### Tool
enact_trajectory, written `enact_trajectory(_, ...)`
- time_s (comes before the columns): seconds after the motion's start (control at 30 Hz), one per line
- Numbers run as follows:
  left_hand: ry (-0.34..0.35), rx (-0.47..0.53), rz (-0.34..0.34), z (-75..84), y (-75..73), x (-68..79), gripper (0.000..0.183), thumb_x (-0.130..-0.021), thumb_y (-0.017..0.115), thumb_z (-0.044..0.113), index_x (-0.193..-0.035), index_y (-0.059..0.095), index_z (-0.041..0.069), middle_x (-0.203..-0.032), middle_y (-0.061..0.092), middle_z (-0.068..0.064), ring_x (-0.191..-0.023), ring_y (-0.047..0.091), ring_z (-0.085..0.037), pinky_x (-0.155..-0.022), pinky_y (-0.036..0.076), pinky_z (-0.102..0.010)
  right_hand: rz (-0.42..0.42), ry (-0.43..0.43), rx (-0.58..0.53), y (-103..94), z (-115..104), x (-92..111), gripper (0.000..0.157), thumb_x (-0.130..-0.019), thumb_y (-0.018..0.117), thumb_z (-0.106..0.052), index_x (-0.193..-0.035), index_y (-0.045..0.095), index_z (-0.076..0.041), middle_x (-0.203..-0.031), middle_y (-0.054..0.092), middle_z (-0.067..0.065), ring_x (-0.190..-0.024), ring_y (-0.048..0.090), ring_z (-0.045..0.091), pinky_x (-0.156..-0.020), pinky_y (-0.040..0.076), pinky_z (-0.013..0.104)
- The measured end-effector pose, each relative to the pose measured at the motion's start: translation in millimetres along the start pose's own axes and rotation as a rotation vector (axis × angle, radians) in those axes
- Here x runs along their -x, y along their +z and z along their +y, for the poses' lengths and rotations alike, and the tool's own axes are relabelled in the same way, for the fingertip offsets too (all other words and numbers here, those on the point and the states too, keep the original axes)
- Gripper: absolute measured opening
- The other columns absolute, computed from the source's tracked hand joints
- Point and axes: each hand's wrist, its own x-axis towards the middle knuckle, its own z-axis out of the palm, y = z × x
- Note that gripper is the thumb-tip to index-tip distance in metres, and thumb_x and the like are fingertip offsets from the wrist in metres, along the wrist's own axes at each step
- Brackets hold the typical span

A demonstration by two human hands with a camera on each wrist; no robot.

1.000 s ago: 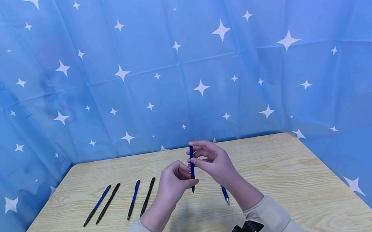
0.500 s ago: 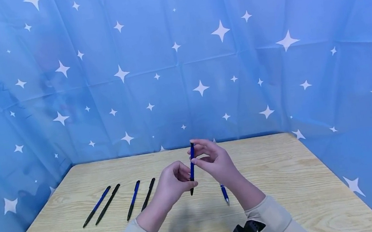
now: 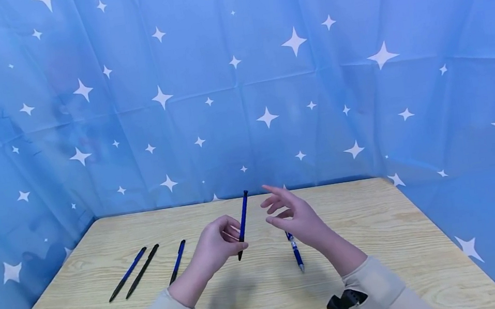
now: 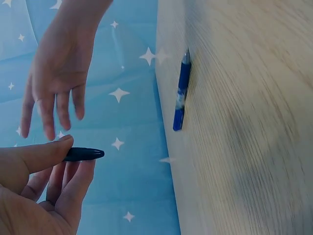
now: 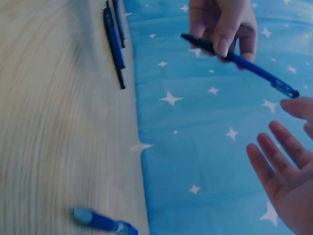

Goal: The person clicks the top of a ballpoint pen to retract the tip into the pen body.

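A blue pen with a black grip end [image 3: 243,216] is held by my left hand [image 3: 217,244], thumb and fingers pinching it near its pointed end. It leans to the right above the table, and its tip pokes out past the thumb in the left wrist view. Apart from the pen, just to its right, is my right hand [image 3: 298,218], fingers spread and holding nothing. Below the right hand lies another blue pen [image 3: 297,256] with a silver tip; its upper end is partly hidden in the head view.
Left on the wooden table [image 3: 383,262] lie a blue-and-black pen [image 3: 128,273], a black pen [image 3: 143,271] and another blue-and-black pen [image 3: 178,260], partly covered by my left arm. A blue star-printed curtain [image 3: 205,118] hangs behind the table and along its sides.
My right hand has let go of the pen and drawn away to the right. My left hand has moved slightly left with the pen, hiding one black pen on the table.
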Motion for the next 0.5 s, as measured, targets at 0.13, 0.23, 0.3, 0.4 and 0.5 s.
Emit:
enact_trajectory(0.13, -0.027, -0.001, 0.012, -3.7, -5.3, -0.9, 0.035, -0.075, 0.081, -0.003, -0.104, 0.063, 0.005, -0.083, 0.061, -0.005, -0.073, 0.06, -0.018, -0.064, 0.055, -0.032, -0.034, 0.035, 0.027, -4.6, 4.6, 3.2, 0.068, -0.091, 0.069, -0.009, -0.15, 0.038, -0.024, -0.121, 0.06, 0.007, -0.104, 0.058, 0.02, -0.091, 0.05, 0.044)
enact_trajectory(0.23, -0.044, -0.021, 0.025, -7.1, -10.7, -0.9, 0.037, -0.075, 0.081, -0.004, -0.105, 0.063, 0.006, -0.084, 0.06, -0.005, -0.073, 0.061, -0.017, -0.063, 0.055, -0.033, -0.056, 0.042, 0.045, -8.4, 7.9, 5.8, 0.066, -0.091, 0.07, -0.01, -0.149, 0.039, -0.021, -0.12, 0.06, 0.006, -0.105, 0.057, 0.02, -0.091, 0.049, 0.046)
enact_trajectory(0.3, -0.056, -0.03, 0.034, -11.1, -14.9, -0.9, 0.038, -0.074, 0.081, -0.005, -0.106, 0.063, 0.007, -0.084, 0.06, -0.005, -0.073, 0.061, -0.017, -0.063, 0.055, -0.033, -0.068, 0.045, 0.063, -11.1, 10.7, 8.0, 0.065, -0.09, 0.07, -0.01, -0.148, 0.041, -0.019, -0.12, 0.06, 0.004, -0.106, 0.056, 0.021, -0.092, 0.048, 0.048)
enact_trajectory(0.4, -0.076, -0.025, 0.046, -19.4, -21.8, -1.2, 0.041, -0.074, 0.08, -0.007, -0.108, 0.062, 0.007, -0.084, 0.06, -0.006, -0.072, 0.061, -0.018, -0.062, 0.056, -0.034, -0.09, 0.046, 0.103, -15.0, 16.6, 11.5, 0.063, -0.09, 0.071, -0.01, -0.146, 0.044, -0.017, -0.119, 0.061, 0.002, -0.107, 0.056, 0.024, -0.092, 0.047, 0.05)
enact_trajectory(0.5, -0.103, -0.005, 0.041, -28.1, -27.4, -3.4, 0.045, -0.073, 0.079, -0.009, -0.111, 0.061, 0.007, -0.085, 0.06, -0.007, -0.071, 0.062, -0.019, -0.061, 0.056, -0.035, -0.11, 0.051, 0.151, -19.8, 23.4, 16.7, 0.061, -0.09, 0.071, -0.011, -0.145, 0.045, -0.015, -0.118, 0.061, 0.002, -0.108, 0.057, 0.027, -0.092, 0.047, 0.05)
